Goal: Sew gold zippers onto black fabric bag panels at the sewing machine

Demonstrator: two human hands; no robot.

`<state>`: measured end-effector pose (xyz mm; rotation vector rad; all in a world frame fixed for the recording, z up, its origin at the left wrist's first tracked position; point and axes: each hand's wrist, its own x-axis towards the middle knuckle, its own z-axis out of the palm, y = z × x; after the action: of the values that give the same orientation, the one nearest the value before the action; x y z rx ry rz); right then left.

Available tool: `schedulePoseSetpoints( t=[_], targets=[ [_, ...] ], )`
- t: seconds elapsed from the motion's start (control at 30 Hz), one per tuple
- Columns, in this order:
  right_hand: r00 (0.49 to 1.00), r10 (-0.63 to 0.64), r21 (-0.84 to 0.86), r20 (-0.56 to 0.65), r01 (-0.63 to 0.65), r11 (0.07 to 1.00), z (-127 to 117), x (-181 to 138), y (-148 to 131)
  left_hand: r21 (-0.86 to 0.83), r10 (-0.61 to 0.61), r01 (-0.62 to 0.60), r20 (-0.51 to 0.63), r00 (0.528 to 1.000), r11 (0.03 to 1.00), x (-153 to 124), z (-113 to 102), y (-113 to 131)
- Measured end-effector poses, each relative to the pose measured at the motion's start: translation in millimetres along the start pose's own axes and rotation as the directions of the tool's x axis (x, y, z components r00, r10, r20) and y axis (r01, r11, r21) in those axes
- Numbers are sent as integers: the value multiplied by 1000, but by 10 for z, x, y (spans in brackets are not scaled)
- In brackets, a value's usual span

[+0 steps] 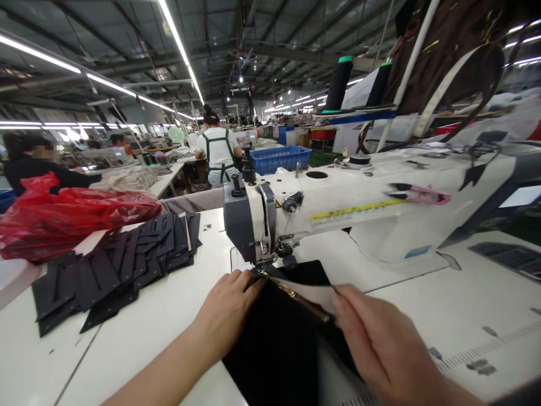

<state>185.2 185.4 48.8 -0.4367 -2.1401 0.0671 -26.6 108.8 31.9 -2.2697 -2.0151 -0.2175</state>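
Note:
Black fabric [279, 344] lies under the needle area of a white sewing machine [338, 203] and hangs toward me. A gold zipper [302, 301] runs along it, beside a pale strip [315, 290]. Close to the presser foot [262, 268], my left hand [232, 304] rests on the fabric with its fingers bent together at the edge. To the right of the zipper, my right hand [376, 332] pinches the pale strip and the fabric edge between thumb and fingers. Some fingertips of both hands are hidden.
Black cut pieces [127, 259] with slots are heaped on the left of the table, near a red plastic bag [76, 208]. Pink-handled thread snips [418, 193] lie on the machine arm. Behind are a blue basket [279, 159], thread cones [339, 84] and a seated person [217, 146].

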Motion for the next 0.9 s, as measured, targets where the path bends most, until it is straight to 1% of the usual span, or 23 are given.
schedulePoseSetpoints(
  t=[0.03, 0.07, 0.13, 0.2, 0.27, 0.43, 0.53, 0.57, 0.63, 0.7, 0.73, 0.77, 0.8, 0.83, 0.9],
  targets=[
    [1000, 12, 12, -9, -11, 1000, -16, 75, 36, -46, -11, 11, -6, 1000, 999, 36, 8, -9],
    [1000, -6, 27, -9, 6, 1000, -19, 139, 65, -102, -25, 23, -12, 1000, 995, 67, 18, -20],
    [996, -87, 52, 17, 86, 995, 1, 227, 92, -198, -42, 38, -20, 999, 979, 109, 36, -40],
    [983, -184, 61, 26, 182, 981, 27, 263, 79, -235, -43, 37, -17, 999, 971, 129, 46, -56],
    [973, -227, 54, 35, 225, 973, 40, 260, 46, -226, -49, 43, -19, 999, 973, 137, 56, -76],
    [973, -227, 45, 34, 225, 973, 30, 206, 30, -202, -76, 65, -48, 996, 977, 121, 84, -155],
    [978, -205, 40, 33, 203, 978, 12, 215, 61, -201, -87, 69, -79, 993, 977, 55, 74, -139],
    [978, -203, 48, 41, 201, 978, 4, 225, 64, -211, -75, 52, -102, 992, 976, 30, 66, -115],
    [973, -224, 68, 62, 219, 973, -11, 241, 45, -251, -10, -38, -190, 982, 967, -7, 51, -51],
    [955, -284, 91, 81, 277, 957, -11, 223, -7, -267, 80, -165, -302, 950, 950, -10, 50, 3],
    [943, -322, 97, 89, 313, 945, 2, 193, -41, -251, 130, -223, -341, 931, 942, 0, 56, 15],
    [928, -359, 96, 101, 350, 932, 25, 150, -78, -219, 177, -266, -356, 917, 939, 16, 65, 16],
    [913, -395, 89, 102, 388, 918, 59, 96, -116, -173, 216, -288, -346, 913, 942, 35, 75, 5],
    [903, -420, 65, 89, 416, 907, 105, 38, -150, -120, 251, -303, -325, 912, 945, 53, 84, -13],
    [890, -456, -8, 21, 456, 890, 222, -64, -203, -10, 289, -304, -275, 917, 953, 76, 99, -57]
  ],
)
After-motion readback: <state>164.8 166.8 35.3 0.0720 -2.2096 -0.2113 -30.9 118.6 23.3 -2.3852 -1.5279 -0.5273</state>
